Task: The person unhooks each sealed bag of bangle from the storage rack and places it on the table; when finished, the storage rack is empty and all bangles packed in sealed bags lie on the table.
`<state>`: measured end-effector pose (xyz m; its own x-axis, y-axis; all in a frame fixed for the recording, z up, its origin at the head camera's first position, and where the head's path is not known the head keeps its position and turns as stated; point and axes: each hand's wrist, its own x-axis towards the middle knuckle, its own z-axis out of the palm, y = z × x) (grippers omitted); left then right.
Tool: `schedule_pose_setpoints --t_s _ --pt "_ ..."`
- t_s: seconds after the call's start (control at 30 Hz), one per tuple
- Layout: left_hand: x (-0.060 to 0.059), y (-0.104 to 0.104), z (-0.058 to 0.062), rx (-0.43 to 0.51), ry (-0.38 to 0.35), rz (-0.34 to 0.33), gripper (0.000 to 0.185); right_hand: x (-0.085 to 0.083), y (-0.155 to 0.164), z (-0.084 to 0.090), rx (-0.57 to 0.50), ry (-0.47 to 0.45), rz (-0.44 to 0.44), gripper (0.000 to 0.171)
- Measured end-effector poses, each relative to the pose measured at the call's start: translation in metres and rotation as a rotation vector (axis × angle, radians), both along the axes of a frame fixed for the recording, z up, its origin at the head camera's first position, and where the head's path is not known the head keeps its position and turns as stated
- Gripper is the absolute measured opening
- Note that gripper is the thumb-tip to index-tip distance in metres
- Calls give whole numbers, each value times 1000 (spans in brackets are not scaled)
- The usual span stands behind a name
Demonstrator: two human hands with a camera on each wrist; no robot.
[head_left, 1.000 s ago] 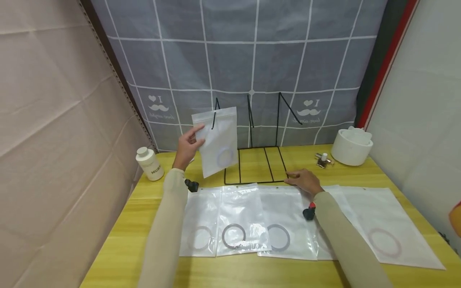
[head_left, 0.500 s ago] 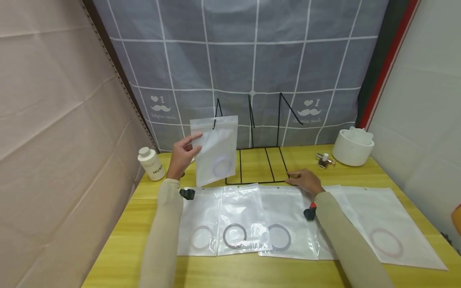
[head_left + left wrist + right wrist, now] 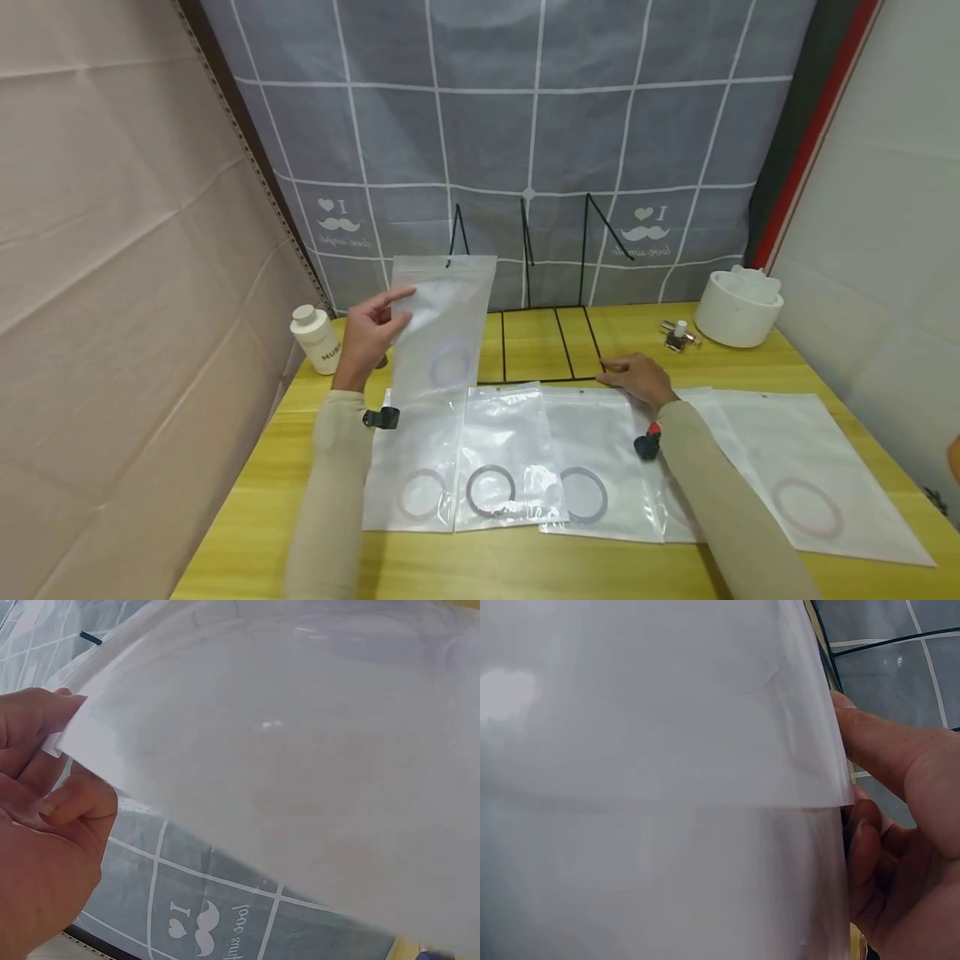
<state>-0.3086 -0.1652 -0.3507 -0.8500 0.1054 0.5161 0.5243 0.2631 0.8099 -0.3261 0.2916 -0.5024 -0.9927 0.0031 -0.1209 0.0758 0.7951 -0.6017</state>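
Note:
My left hand (image 3: 369, 333) pinches the left edge of a white zip bag (image 3: 431, 333) between thumb and fingers. A pale purple ring shows through the bag. Its top edge is right at the front tip of the left hook on a black wire rack (image 3: 503, 346); in the left wrist view that dark tip (image 3: 90, 637) pokes up past the bag (image 3: 300, 765). With bent thumb and fingers, my right hand (image 3: 637, 379) holds the front right corner of the rack's base. The rack's middle and right hooks carry nothing.
Several zip bags with rings inside lie overlapping along the table front, including a clear one (image 3: 517, 433) and a large white one (image 3: 795, 450). A white bottle (image 3: 318, 342) stands left; small bottles (image 3: 677, 337) and a white round container (image 3: 738, 308) stand right.
My left hand has drawn the bag down, left and towards me, so its top slid along the hook to the tip. The right hand has stayed on the rack.

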Motion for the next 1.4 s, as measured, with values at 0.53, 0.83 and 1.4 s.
schedule_pose_setpoints --t_s 0.53,0.83,1.4 --pt "71 -59 8 100 -42 -113 36 -1 -2 0 5 -7 -14 64" --pt "91 -149 -37 407 -491 -314 43 -3 0 1 6 7 -12 65" --pt "39 -191 -111 -259 -796 45 49 -4 3 0 1 8 0 65"
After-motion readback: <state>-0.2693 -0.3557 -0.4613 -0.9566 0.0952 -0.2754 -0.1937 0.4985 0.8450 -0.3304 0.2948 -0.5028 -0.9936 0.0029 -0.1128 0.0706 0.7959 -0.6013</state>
